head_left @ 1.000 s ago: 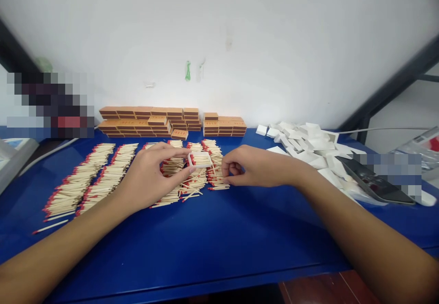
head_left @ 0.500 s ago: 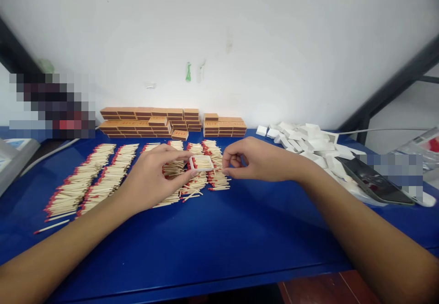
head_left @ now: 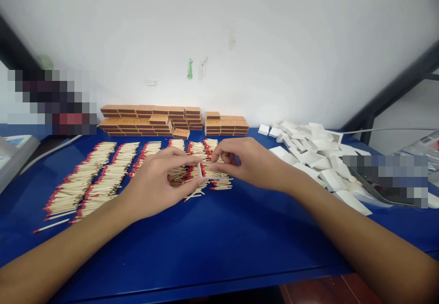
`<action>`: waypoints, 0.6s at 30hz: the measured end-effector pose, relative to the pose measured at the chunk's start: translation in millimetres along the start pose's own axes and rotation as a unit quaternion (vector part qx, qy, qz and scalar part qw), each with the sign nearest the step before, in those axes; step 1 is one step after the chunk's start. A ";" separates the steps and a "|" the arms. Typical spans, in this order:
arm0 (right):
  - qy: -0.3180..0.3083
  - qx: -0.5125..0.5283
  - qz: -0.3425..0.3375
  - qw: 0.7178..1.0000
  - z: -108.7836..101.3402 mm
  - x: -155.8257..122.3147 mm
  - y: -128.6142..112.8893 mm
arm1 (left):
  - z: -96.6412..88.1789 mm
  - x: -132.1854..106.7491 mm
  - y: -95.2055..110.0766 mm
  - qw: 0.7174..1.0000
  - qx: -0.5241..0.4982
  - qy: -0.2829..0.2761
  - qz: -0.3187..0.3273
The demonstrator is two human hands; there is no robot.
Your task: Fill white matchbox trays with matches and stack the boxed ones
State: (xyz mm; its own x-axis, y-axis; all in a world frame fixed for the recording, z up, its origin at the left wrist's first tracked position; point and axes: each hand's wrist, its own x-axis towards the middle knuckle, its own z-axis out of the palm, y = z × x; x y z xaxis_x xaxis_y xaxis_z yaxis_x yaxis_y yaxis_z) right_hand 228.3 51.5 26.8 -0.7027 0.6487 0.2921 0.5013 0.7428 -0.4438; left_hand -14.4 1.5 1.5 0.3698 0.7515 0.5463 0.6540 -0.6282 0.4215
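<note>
My left hand [head_left: 158, 178] grips a small white matchbox tray [head_left: 200, 170] by its end, between thumb and fingertips. The tray is tilted, and red-headed matches show in it. My right hand [head_left: 254, 161] has its thumb and forefinger pinched together at the tray's far edge; what they hold, if anything, is too small to make out. Behind and under both hands, loose matches [head_left: 111, 176] lie in several long rows on the blue table [head_left: 192, 244], red heads to the left. My left hand hides part of the middle rows.
Brown-sided matchboxes [head_left: 137, 125] are stacked along the white wall, with a shorter stack [head_left: 226, 125] to the right. A heap of white trays [head_left: 308, 144] lies at the right, beside a dark phone [head_left: 380, 185]. A white cable [head_left: 51, 151] runs across the left side.
My right hand has moved left to the tray, its fingers now at the edge. The tray has shifted slightly right and tilted in my left hand.
</note>
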 end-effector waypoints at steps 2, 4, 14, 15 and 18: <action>0.002 -0.007 0.000 1.000 -3.9 -0.3 2.6 | -1.1 0.8 0.6 1.000 -0.001 -0.002 -0.004; -0.001 -0.014 0.000 1.000 -8.2 -0.6 5.1 | -2.1 1.3 0.3 1.000 -0.001 0.001 -0.008; -0.022 -0.006 0.014 1.000 -8.2 1.0 7.1 | -2.9 1.6 -2.8 1.000 0.007 0.005 -0.018; -0.019 -0.005 0.010 1.000 -6.6 1.3 7.2 | -2.8 1.6 -2.3 1.000 0.008 0.004 -0.019; -0.015 0.005 0.007 1.000 -2.9 2.1 6.1 | -2.7 1.2 -1.9 1.000 0.000 -0.002 -0.026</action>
State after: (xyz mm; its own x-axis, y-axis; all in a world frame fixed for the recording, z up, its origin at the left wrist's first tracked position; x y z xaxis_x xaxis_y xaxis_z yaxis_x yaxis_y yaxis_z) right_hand 231.4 57.8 27.1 -0.7102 0.6538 0.2610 0.5062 0.7319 -0.4561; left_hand -17.0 3.1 3.3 0.3378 0.7838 0.5211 0.6725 -0.5883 0.4489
